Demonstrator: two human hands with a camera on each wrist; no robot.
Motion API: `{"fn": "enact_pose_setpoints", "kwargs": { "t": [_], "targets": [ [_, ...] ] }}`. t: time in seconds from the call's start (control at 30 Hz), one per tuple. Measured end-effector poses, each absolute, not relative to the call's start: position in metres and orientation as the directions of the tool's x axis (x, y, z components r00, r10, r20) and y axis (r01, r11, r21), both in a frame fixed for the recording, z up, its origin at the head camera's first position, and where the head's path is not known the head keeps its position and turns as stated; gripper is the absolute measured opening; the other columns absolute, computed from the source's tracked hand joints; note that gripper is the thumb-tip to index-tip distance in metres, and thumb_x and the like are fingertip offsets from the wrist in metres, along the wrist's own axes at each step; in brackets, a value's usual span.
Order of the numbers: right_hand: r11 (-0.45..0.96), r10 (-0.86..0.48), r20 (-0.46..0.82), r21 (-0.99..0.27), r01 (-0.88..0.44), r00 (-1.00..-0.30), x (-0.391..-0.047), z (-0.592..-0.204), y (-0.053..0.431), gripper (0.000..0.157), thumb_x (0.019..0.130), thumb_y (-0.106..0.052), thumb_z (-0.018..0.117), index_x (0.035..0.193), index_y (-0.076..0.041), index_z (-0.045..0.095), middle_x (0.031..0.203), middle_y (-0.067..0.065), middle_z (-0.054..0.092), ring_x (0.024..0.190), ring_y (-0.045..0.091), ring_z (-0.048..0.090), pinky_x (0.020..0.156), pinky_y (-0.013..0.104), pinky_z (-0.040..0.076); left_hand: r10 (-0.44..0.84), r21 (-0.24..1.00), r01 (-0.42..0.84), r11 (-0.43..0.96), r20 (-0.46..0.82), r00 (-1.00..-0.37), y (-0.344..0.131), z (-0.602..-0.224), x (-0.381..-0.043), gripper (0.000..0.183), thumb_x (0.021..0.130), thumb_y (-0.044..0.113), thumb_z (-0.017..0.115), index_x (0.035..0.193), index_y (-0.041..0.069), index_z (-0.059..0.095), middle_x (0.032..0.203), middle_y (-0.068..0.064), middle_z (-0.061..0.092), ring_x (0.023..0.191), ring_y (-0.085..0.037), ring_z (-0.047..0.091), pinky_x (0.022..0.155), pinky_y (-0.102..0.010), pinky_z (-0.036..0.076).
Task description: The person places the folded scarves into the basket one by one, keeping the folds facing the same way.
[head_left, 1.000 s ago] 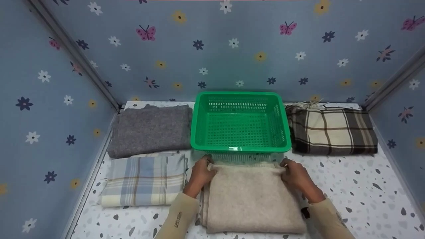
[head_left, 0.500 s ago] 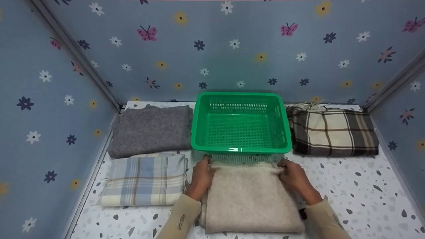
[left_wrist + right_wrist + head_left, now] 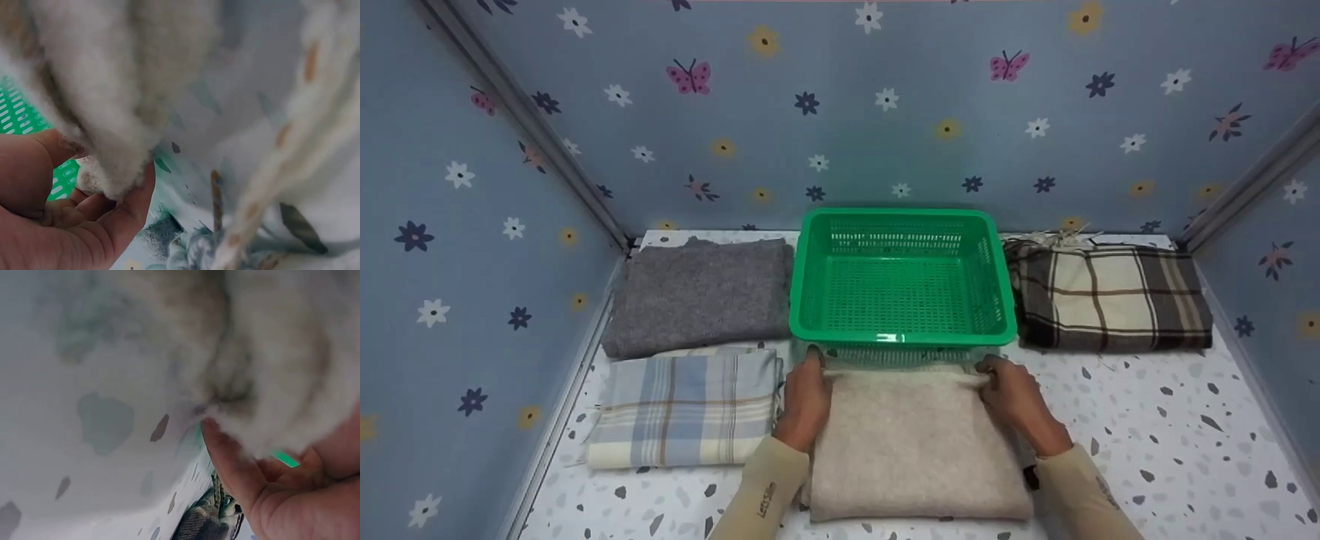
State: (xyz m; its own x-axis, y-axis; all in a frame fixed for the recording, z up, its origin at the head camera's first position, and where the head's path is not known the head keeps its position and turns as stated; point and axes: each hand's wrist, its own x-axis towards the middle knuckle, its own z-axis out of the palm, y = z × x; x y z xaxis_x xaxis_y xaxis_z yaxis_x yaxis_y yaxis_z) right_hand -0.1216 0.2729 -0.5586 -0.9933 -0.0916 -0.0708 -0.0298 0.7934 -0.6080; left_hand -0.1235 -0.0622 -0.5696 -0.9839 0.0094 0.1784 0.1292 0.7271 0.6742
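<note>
A folded beige woollen shawl (image 3: 919, 446) lies in front of the green basket, at the bottom middle of the head view. My left hand (image 3: 806, 394) grips its far left corner, and my right hand (image 3: 1020, 397) holds the far right corner. In the left wrist view, the fuzzy cloth (image 3: 121, 129) hangs between the thumb and curled fingers of that hand (image 3: 84, 214). Close up in the right wrist view, thick layers of the shawl (image 3: 270, 365) rest against the bent fingers (image 3: 236, 467); the thumb's tip is hidden there.
The green plastic basket (image 3: 904, 339) stands against the flowered back wall (image 3: 855, 127), nothing inside it. A grey folded cloth (image 3: 701, 296) and a blue-and-cream plaid one (image 3: 686, 412) lie at left. A dark-and-cream plaid cloth (image 3: 1114, 300) lies at right on the speckled surface (image 3: 1170, 442).
Both hands have shifted a little to the left with the beige shawl, and its near edge sits slightly farther from me. The basket and the other cloths have stayed in place.
</note>
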Motion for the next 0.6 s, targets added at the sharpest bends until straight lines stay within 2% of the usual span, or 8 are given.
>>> {"fn": "enact_pose_setpoints", "kwargs": {
  "t": [0.07,0.17,0.33,0.47,0.6],
  "targets": [
    [0.799,-0.084,-0.069,-0.601,-0.026,-0.994,-0.122,-0.559,0.272,0.029,0.085,0.011,0.065,0.113,0.006,0.072,0.11,0.028,0.074,0.095,0.045,0.071,0.078,0.06,0.055,0.007,0.667,0.136,0.732,0.193,-0.981,-0.063,-0.57,-0.124,0.017,0.09,-0.013,0.061,0.095,0.001,0.054,0.073,-0.015,0.056,0.067,-0.039,0.062,0.06,-0.049,0.044],
    [0.797,-0.081,-0.065,-0.603,-0.025,-0.995,-0.122,-0.559,0.271,0.028,0.086,0.011,0.066,0.113,0.005,0.072,0.107,0.027,0.074,0.091,0.041,0.071,0.077,0.06,0.054,0.004,0.679,0.109,0.726,0.154,-0.988,-0.064,-0.569,-0.125,0.017,0.09,-0.012,0.063,0.103,-0.002,0.057,0.078,-0.019,0.06,0.074,-0.044,0.065,0.064,-0.054,0.048],
    [0.757,-0.088,-0.066,-0.653,-0.024,-0.994,-0.119,-0.559,0.273,0.028,0.086,0.012,0.066,0.113,0.005,0.071,0.108,0.024,0.074,0.094,0.036,0.069,0.082,0.057,0.055,0.032,0.741,-0.019,0.671,-0.054,-0.998,-0.072,-0.562,-0.133,0.036,0.091,-0.006,0.066,0.126,-0.01,0.059,0.104,-0.03,0.068,0.098,-0.049,0.067,0.081,-0.059,0.053],
    [0.7,-0.097,-0.09,-0.715,-0.003,-0.991,-0.118,-0.558,0.279,0.025,0.087,0.011,0.064,0.11,0.005,0.07,0.112,0.023,0.072,0.088,0.029,0.065,0.079,0.047,0.053,0.072,0.807,-0.099,0.583,-0.173,-0.982,-0.081,-0.558,-0.14,0.042,0.089,-0.001,0.07,0.129,-0.012,0.062,0.124,-0.032,0.067,0.116,-0.048,0.063,0.097,-0.059,0.052],
    [0.655,-0.121,-0.115,-0.756,0.008,-0.986,-0.118,-0.557,0.288,0.022,0.089,0.009,0.062,0.109,0.003,0.069,0.109,0.021,0.07,0.079,0.023,0.057,0.072,0.039,0.047,0.102,0.843,-0.137,0.52,-0.221,-0.97,-0.085,-0.557,-0.143,0.041,0.088,0.001,0.074,0.126,-0.009,0.064,0.125,-0.03,0.065,0.118,-0.045,0.061,0.1,-0.058,0.051]
  ]
}}
